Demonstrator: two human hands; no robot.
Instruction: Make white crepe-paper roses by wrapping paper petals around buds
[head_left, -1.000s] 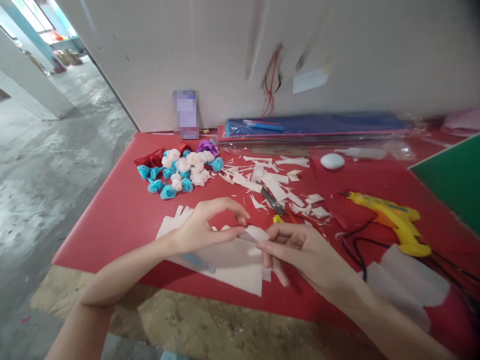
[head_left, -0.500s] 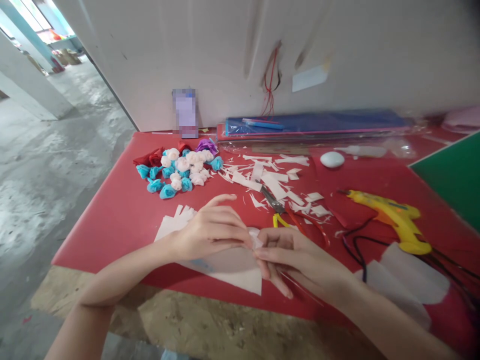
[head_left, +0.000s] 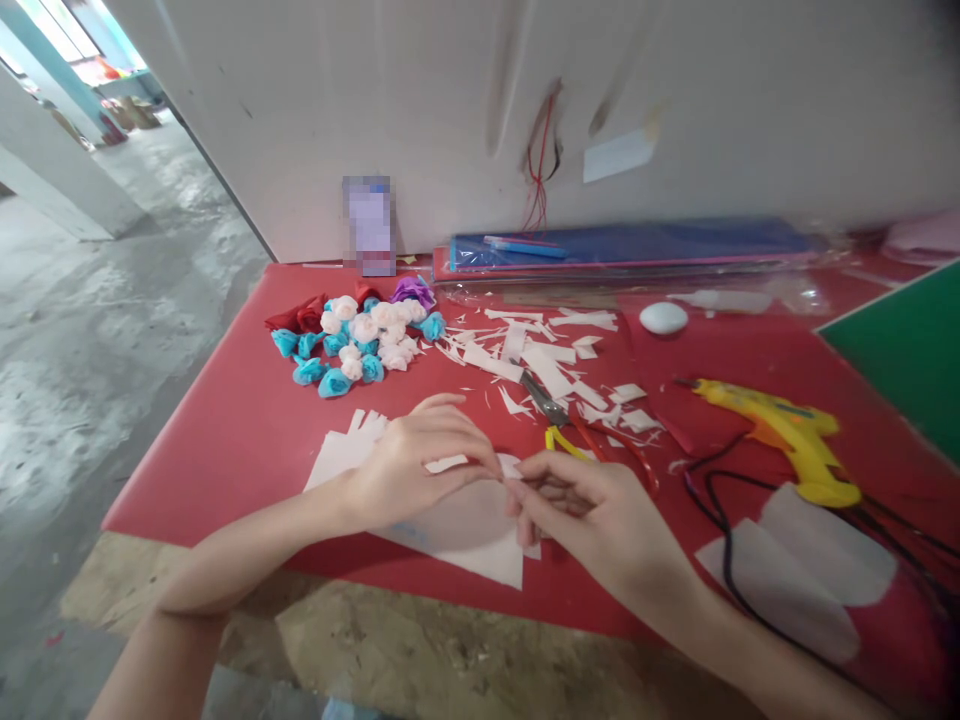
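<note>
A small white paper piece (head_left: pixel 510 465) shows between the fingertips of both my hands, partly hidden by them. My left hand (head_left: pixel 424 455) pinches it from the left, thumb and forefinger meeting. From the right, my right hand (head_left: pixel 592 505) grips its lower edge, the other fingers curled beneath. Under them lies a larger white sheet (head_left: pixel 480 560) with a notched left end. Just beyond my right hand are yellow-and-red-handled pliers or scissors (head_left: pixel 551 405), among white paper scraps (head_left: pixel 547 370).
Blue, white, red and purple paper roses (head_left: pixel 367 335) cluster at back left. A yellow glue gun (head_left: pixel 780 430) with black cord lies right, beside pale sheets (head_left: pixel 810 560). A white egg-shaped object (head_left: pixel 664 319), a wrapped blue pack (head_left: pixel 637 250) and a phone (head_left: pixel 371 225) stand farther back.
My right hand's fingers, stretched out lower before, have curled in under the paper. My left hand has shifted slightly, its thumb now apart from the fingers with a gap showing.
</note>
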